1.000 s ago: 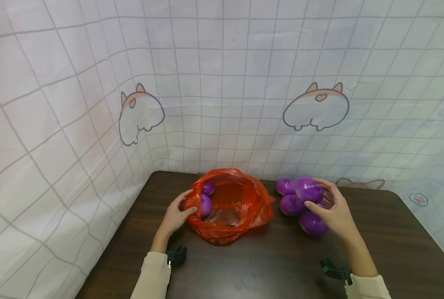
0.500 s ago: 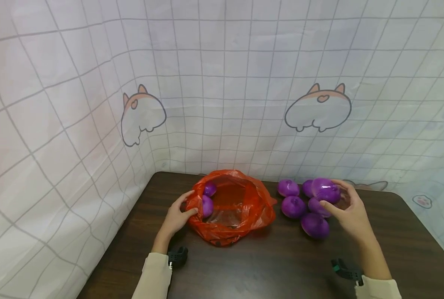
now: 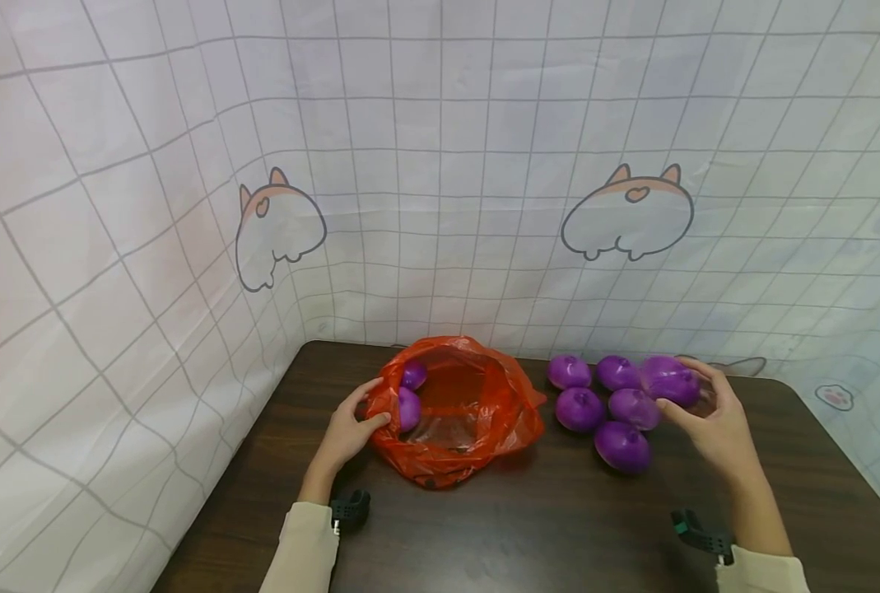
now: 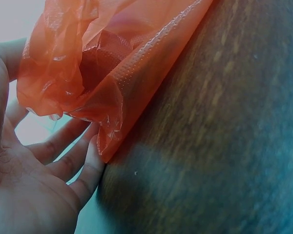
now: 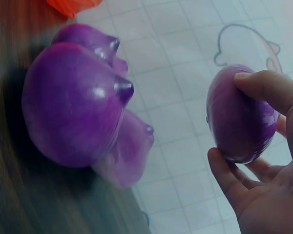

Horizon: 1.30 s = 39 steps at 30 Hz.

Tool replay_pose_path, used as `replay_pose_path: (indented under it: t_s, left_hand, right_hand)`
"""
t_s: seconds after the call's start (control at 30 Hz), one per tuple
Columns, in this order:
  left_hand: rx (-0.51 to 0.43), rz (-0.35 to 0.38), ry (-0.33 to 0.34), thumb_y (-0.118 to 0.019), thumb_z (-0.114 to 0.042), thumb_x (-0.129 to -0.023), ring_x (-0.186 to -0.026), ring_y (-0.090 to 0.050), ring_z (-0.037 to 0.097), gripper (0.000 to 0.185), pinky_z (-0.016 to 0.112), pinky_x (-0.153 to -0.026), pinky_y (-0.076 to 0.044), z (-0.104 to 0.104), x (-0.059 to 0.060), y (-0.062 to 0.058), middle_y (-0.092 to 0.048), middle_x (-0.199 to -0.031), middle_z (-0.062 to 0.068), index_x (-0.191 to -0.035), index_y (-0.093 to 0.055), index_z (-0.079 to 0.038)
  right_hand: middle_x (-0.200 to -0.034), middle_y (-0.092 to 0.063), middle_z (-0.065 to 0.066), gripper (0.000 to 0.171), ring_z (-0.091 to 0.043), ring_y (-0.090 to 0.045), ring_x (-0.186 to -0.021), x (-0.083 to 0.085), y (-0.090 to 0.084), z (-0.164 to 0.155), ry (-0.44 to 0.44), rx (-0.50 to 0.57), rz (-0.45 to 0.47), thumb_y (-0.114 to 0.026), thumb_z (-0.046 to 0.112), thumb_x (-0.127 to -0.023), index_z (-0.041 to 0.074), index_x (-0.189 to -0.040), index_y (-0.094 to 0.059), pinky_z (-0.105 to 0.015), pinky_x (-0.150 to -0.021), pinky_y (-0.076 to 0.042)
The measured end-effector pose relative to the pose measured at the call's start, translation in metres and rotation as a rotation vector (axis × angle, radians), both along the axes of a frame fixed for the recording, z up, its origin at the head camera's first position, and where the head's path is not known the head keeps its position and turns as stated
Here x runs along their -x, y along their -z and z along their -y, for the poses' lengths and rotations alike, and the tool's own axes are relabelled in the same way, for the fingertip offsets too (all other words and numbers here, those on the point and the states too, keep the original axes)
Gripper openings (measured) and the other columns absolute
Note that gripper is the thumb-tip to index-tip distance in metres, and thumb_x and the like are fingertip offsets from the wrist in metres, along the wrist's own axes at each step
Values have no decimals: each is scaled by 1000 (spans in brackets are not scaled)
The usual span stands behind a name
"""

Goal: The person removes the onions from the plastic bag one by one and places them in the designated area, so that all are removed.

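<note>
Fingers [image 5: 224,173] of the right hand [image 3: 724,428] are curled around one purple onion [image 3: 668,381], near five others [image 3: 623,447] on the dark table [image 3: 484,535]; left hand [image 3: 346,432] pinches the red bag [image 3: 514,420], in which two onions [image 3: 409,409] are visible.

We look down on a dark wood-grain table [image 3: 499,535], where a red plastic bag [image 3: 512,416] sits with its mouth open and five purple onions [image 3: 622,447] lie clustered to its right.

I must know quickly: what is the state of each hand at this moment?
Left hand: holding the red bag at its left side.
Right hand: holding a purple onion between thumb and fingers.
</note>
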<state>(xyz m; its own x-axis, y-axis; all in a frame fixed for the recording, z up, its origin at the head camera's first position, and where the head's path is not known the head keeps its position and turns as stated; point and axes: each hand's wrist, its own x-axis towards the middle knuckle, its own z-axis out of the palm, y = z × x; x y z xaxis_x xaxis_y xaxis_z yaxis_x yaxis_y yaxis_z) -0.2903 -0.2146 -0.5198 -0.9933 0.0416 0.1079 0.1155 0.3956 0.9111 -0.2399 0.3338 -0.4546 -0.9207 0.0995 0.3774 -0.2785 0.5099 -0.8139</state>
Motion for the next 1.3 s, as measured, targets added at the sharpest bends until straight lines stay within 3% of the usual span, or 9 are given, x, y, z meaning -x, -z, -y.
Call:
replay_pose_path:
  t_s: [0.07, 0.23, 0.3, 0.8, 0.9, 1.0, 1.1, 1.3]
  left_hand:
    - [1, 1, -1, -76, -22, -92, -115, -56, 33, 61, 38, -87, -54, 0, 0, 0, -52, -145, 16, -147, -54, -32]
    - [5, -1, 0, -76, -22, -92, -113, -56, 32, 61, 35, -84, -53, 0, 0, 0, -53, -144, 16, -148, -53, -31]
    - [7, -2, -2, -76, -22, -92, -114, -56, 32, 61, 35, -84, -53, 0, 0, -1, -53, -144, 16, -148, -53, -31]
    - [5, -6, -2, -77, -22, -91, -113, -57, 32, 61, 35, -84, -53, 0, 1, 1, -54, -142, 15, -147, -54, -31]
    - [0, -4, -3, -77, -23, -91, -112, -57, 32, 61, 35, -84, -54, 1, 1, 1, -53, -142, 15, -147, -54, -31]
    - [2, -6, -4, -76, -23, -92, -112, -58, 32, 61, 36, -84, -55, 1, 1, 1, -53, -141, 16, -147, -54, -31]
    - [4, -7, -6, -77, -22, -92, -113, -58, 32, 61, 37, -85, -55, 1, 1, 2, -54, -141, 15, -147, -54, -32]
    - [8, -14, -7, -76, -20, -92, -113, -58, 33, 61, 37, -85, -55, 0, 1, 2, -53, -142, 17, -149, -53, -28]
  right_hand:
    - [-125, -50, 15, 74, 11, -56, -99, 0, 2, -3, 19, -27, 10, -77, 16, -92, 15, -155, -39, -10, -75, -51]
    - [-136, -51, -20, 76, 17, -48, -98, 2, 8, -11, 55, -92, 29, -77, 18, -92, 6, -155, -36, -5, -75, -46]
    - [-140, -49, -27, 77, 18, -45, -98, 3, 12, -14, 65, -107, 38, -77, 17, -92, 4, -155, -35, -4, -74, -44]
    - [-143, -46, -32, 78, 15, -42, -96, 8, 38, -32, 103, -101, 118, -77, 25, -93, 3, -154, -33, -8, -69, -44]
    - [-144, -45, -33, 79, 4, -48, -100, 9, 43, -34, 111, -109, 146, -76, 27, -93, 3, -155, -32, -8, -69, -44]
    - [-146, -44, -34, 80, -23, -56, -111, 9, 48, -35, 116, -114, 173, -76, 28, -94, 3, -155, -31, -8, -68, -42]
    - [-147, -41, -36, 81, -47, -50, -122, 9, 53, -38, 119, -107, 198, -75, 29, -94, 2, -156, -30, -10, -68, -40]
    - [-149, -36, -38, 82, -53, -46, -125, 10, 61, -43, 130, -87, 236, -75, 30, -94, 2, -156, -29, -18, -70, -40]
